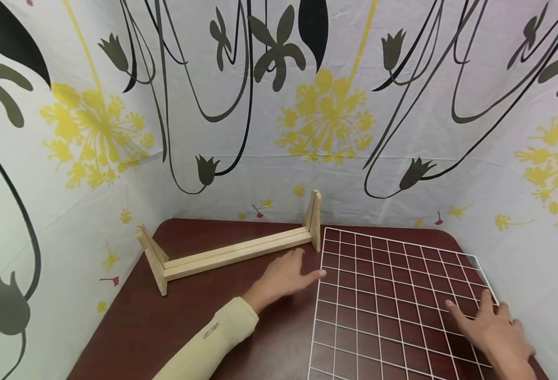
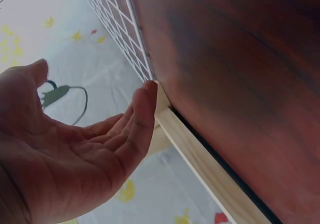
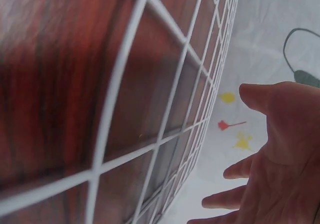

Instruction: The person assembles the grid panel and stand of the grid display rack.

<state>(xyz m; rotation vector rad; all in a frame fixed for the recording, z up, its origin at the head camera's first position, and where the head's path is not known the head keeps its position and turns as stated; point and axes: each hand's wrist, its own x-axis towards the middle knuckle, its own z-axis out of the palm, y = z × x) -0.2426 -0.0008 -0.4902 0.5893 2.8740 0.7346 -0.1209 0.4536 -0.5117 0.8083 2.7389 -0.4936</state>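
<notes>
On the table (image 1: 132, 316), right of the wooden stand (image 1: 236, 254), the white wire grid (image 1: 396, 305) looks light and stiff, best lifted by opposite edge wires; left grip (image 1: 281, 274) and right grip (image 1: 494, 330) are unclenched, holding nothing.

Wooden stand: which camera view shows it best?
The head view: the wooden stand appears whole there, its long bar joining both end pieces. The left wrist view shows only part of the bar and one end, partly hidden by the left hand. The right wrist view shows none of it.
</notes>
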